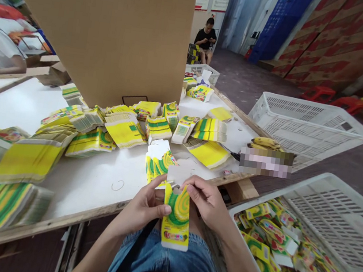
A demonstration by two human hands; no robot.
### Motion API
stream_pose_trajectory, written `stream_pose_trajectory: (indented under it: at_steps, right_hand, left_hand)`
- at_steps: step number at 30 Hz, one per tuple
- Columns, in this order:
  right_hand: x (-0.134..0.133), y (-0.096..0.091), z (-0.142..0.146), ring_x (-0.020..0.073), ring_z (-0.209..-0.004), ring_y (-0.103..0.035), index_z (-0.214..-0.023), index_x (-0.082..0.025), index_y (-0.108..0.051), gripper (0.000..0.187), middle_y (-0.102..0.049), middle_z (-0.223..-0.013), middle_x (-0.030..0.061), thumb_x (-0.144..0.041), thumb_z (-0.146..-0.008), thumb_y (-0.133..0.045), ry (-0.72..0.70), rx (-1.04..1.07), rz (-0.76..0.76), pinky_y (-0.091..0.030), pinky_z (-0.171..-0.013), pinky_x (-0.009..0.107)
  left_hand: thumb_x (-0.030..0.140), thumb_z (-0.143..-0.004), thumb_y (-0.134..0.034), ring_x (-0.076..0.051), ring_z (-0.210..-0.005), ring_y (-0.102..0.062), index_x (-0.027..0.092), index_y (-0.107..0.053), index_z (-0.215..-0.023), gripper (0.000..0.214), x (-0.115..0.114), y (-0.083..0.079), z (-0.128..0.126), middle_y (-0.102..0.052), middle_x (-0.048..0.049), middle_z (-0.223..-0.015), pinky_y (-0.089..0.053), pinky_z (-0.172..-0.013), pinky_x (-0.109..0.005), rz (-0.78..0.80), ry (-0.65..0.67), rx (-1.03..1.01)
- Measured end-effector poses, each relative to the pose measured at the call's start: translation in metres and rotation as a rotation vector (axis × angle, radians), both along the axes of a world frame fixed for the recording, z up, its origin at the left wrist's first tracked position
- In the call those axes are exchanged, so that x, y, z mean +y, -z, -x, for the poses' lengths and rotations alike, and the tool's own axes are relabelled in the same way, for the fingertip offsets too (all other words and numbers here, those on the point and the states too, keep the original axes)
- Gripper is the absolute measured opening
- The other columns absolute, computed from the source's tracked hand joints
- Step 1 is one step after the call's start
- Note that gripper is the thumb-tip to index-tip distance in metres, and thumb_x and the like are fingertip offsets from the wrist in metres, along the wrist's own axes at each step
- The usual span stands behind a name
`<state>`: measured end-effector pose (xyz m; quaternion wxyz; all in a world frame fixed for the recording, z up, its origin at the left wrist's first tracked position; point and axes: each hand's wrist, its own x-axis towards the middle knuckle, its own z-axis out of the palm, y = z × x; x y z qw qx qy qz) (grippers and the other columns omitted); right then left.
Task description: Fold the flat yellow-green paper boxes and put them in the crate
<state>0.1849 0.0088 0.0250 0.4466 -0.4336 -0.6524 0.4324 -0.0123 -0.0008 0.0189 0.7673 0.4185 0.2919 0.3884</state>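
Both of my hands hold a small yellow and green printed carton [176, 219] upright over my lap. My left hand [144, 205] pinches its left edge with thumb and fingers. My right hand [205, 200] grips the top right corner, fingers curled on the white flaps. Just beyond, at the table's front edge, stands a short stack of flat cartons [158, 162] of the same print.
The white table [95, 178] carries several stacks of flat yellow-green cartons [28, 158]. A tall brown cardboard sheet [115, 29] stands at the back. A white crate [318, 216] at my right holds folded cartons; another white crate [307, 121] lies beyond. Bananas [266, 143] sit on the table corner. A person [206, 39] sits far back.
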Motion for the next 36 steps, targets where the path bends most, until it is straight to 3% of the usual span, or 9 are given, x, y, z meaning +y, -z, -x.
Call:
stream_pose_trajectory:
  at_steps: [4,9,14,19,25,27,32,34,36]
  right_hand:
    - [0.001,0.001,-0.004,0.0162,-0.072,-0.056,-0.105,-0.021,-0.057,0.025,-0.061,-0.083,0.0026,-0.042,-0.093,-0.051,0.209,0.111,0.017,-0.043,-0.066,0.027]
    - [0.0,-0.003,-0.003,0.0128,-0.056,-0.046,-0.119,-0.019,-0.056,0.038,-0.054,-0.065,-0.0043,-0.033,-0.084,-0.06,-0.037,-0.015,0.258,-0.036,-0.054,0.024]
    - [-0.001,-0.002,0.004,0.012,-0.052,-0.041,-0.11,-0.021,-0.06,0.029,-0.041,-0.056,-0.0084,-0.022,-0.082,-0.06,0.107,-0.238,0.107,-0.03,-0.052,0.023]
    - [-0.003,0.003,0.006,0.0121,-0.047,-0.041,-0.11,-0.021,-0.059,0.027,-0.046,-0.05,-0.0092,-0.027,-0.084,-0.063,0.065,-0.151,0.098,-0.031,-0.05,0.023]
    - [-0.013,0.01,0.0,0.0181,-0.074,-0.059,-0.103,-0.021,-0.062,0.02,-0.067,-0.089,0.0041,-0.036,-0.088,-0.06,0.193,-0.129,0.019,-0.046,-0.067,0.028]
    - [-0.024,0.004,-0.016,0.0204,-0.079,-0.061,-0.102,-0.022,-0.061,0.02,-0.067,-0.094,0.0062,-0.036,-0.087,-0.06,0.312,-0.164,-0.011,-0.048,-0.072,0.031]
    - [-0.046,-0.019,-0.067,0.0334,-0.102,-0.055,-0.095,-0.02,-0.064,0.029,-0.064,-0.101,0.0137,-0.045,-0.081,-0.064,0.92,-0.639,-0.367,-0.036,-0.095,0.051]
    - [-0.037,-0.013,-0.066,0.0333,-0.104,-0.055,-0.098,-0.02,-0.065,0.031,-0.065,-0.104,0.0139,-0.046,-0.081,-0.063,0.848,-0.628,-0.342,-0.036,-0.096,0.051]
    - [-0.016,0.005,-0.047,0.0278,-0.091,-0.059,-0.098,-0.021,-0.066,0.027,-0.068,-0.099,0.0109,-0.043,-0.083,-0.062,0.63,-0.454,-0.21,-0.042,-0.088,0.044]
  left_hand:
    - [0.025,-0.077,-0.075,-0.022,-0.086,-0.07,0.024,-0.048,-0.13,0.06,0.003,0.004,-0.005,-0.072,-0.0076,-0.104,-0.054,-0.073,-0.029,-0.086,-0.078,0.135]
    - [0.027,-0.083,-0.067,-0.025,-0.1,-0.067,0.024,-0.047,-0.132,0.053,0.001,0.012,-0.013,-0.067,-0.011,-0.118,-0.054,-0.081,-0.033,-0.168,-0.108,0.208]
    - [0.027,-0.085,-0.065,-0.026,-0.106,-0.065,0.026,-0.047,-0.133,0.052,0.0,0.007,-0.013,-0.067,-0.0107,-0.119,-0.052,-0.088,-0.035,-0.159,-0.082,0.164]
    - [0.025,-0.079,-0.073,-0.025,-0.095,-0.069,0.026,-0.051,-0.126,0.052,0.003,0.004,-0.009,-0.07,-0.0084,-0.11,-0.053,-0.079,-0.033,-0.077,-0.085,0.11]
    - [0.024,-0.078,-0.073,-0.02,-0.077,-0.069,0.025,-0.051,-0.121,0.049,-0.001,0.009,-0.025,-0.072,-0.0049,-0.092,-0.053,-0.071,-0.031,-0.129,-0.112,0.18]
    - [0.025,-0.08,-0.07,-0.022,-0.086,-0.07,0.026,-0.05,-0.125,0.048,-0.001,0.008,-0.029,-0.072,-0.0061,-0.097,-0.054,-0.08,-0.035,-0.198,-0.143,0.273]
    - [0.027,-0.083,-0.065,-0.03,-0.127,-0.051,0.026,-0.063,-0.12,0.037,0.01,0.013,-0.016,-0.064,-0.0097,-0.127,-0.03,-0.112,-0.05,-0.511,-0.422,0.706]
    - [0.026,-0.083,-0.064,-0.031,-0.126,-0.052,0.025,-0.067,-0.113,0.03,0.015,0.021,-0.01,-0.067,-0.0081,-0.122,-0.018,-0.117,-0.053,-0.571,-0.433,0.803]
    - [0.025,-0.083,-0.064,-0.03,-0.126,-0.053,0.025,-0.068,-0.112,0.029,0.018,0.029,-0.007,-0.069,-0.0073,-0.12,-0.011,-0.119,-0.053,-0.605,-0.416,0.837]
